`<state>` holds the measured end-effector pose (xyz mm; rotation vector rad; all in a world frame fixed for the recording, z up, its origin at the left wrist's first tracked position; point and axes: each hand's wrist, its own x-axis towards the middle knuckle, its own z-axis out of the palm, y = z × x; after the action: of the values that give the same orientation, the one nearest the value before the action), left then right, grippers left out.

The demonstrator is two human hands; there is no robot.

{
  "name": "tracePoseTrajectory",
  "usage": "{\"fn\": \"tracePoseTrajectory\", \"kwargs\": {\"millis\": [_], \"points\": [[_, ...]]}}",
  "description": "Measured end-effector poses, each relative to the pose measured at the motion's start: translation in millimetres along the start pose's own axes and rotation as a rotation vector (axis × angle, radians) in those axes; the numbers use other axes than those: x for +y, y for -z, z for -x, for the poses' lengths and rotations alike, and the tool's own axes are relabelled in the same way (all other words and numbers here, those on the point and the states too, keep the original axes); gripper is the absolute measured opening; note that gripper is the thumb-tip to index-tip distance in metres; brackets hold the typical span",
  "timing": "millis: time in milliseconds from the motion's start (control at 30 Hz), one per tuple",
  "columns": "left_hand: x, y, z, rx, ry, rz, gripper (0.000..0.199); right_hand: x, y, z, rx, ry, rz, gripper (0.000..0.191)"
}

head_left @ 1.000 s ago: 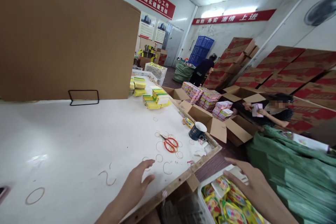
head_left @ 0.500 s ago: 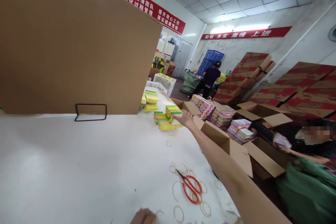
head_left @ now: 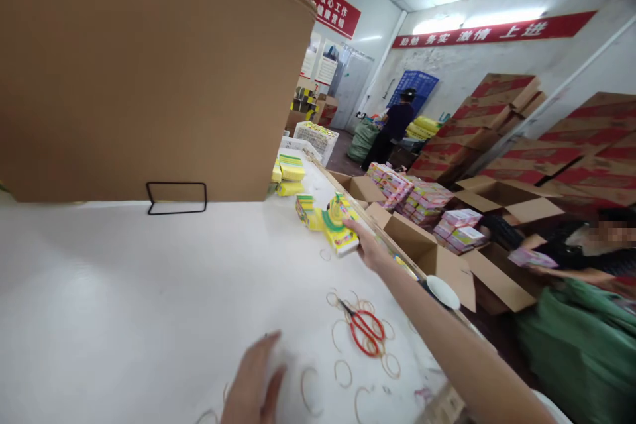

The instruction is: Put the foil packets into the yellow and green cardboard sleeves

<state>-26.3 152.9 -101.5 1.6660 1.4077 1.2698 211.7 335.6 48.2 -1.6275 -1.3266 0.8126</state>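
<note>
My right hand (head_left: pixel 366 244) grips a yellow and green packet bundle (head_left: pixel 340 224) above the right part of the white table (head_left: pixel 149 291). Beside it, another yellow packet bundle (head_left: pixel 309 213) rests on the table. My left hand (head_left: pixel 256 377) is low in the view, slightly blurred, its thumb and fingers apart and nothing between them. Red-handled scissors (head_left: pixel 366 331) lie among scattered rubber bands (head_left: pixel 342 374), between my left hand and my right forearm.
A large cardboard panel (head_left: pixel 149 79) stands behind the table, a black wire stand (head_left: pixel 177 213) at its foot. More yellow packets (head_left: pixel 291 169) sit at the far end. Open cartons (head_left: pixel 412 238) line the right side, where a person handles a pink packet (head_left: pixel 532 258).
My right hand has lifted a packet bundle and tilted it, showing its printed face. My left hand has come further into view with its fingers spread. The camera view has shifted.
</note>
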Motion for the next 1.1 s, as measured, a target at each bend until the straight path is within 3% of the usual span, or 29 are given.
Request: {"fn": "tracePoseTrajectory", "kwargs": {"millis": [100, 167, 233, 300, 367, 433, 567, 700, 833, 967, 1100], "points": [[17.2, 21.7, -10.6, 0.092, 0.167, 0.029, 0.057, 19.7, -14.0, 102.9, -0.121, -0.117, -0.115, 0.048], [28.0, 26.6, -12.5, 0.091, 0.16, 0.118, 0.061, 31.0, -30.3, 163.1, -0.329, -0.28, -0.322, 0.054], [35.4, 23.6, -9.8, 0.037, 0.096, 0.12, 0.063, 38.2, -44.6, 203.7, -0.396, -0.306, -0.258, 0.054], [39.6, 17.4, -5.5, -0.039, 0.041, 0.052, 0.061, 42.3, -50.0, 220.5, -0.302, -0.181, 0.03, 0.049], [42.5, 12.1, -2.9, -0.099, 0.04, 0.018, 0.054, 45.5, -43.3, 216.9, -0.176, -0.032, 0.317, 0.043], [45.3, 9.7, -2.8, -0.131, 0.08, 0.05, 0.049, 50.9, -26.4, 200.6, -0.119, 0.024, 0.446, 0.035], [47.5, 10.5, -7.6, -0.167, 0.127, 0.133, 0.049, 72.2, 15.1, 163.7, -0.061, -0.059, 0.536, 0.029], [41.6, 10.0, -15.4, -0.21, 0.099, 0.164, 0.049, 99.0, 33.6, 145.2, -0.085, -0.184, 0.637, 0.03], [38.4, 13.1, -23.5, -0.289, 0.05, 0.105, 0.05, 113.3, 35.4, 136.0, -0.165, -0.268, 0.619, 0.03], [48.7, 29.3, -28.8, -0.309, -0.04, -0.028, 0.048, 116.3, 44.8, 128.7, -0.182, -0.305, 0.512, 0.031], [67.3, 44.4, -37.0, -0.408, -0.234, -0.152, 0.024, 118.3, 59.3, 127.8, -0.109, -0.321, 0.366, 0.032]]}}
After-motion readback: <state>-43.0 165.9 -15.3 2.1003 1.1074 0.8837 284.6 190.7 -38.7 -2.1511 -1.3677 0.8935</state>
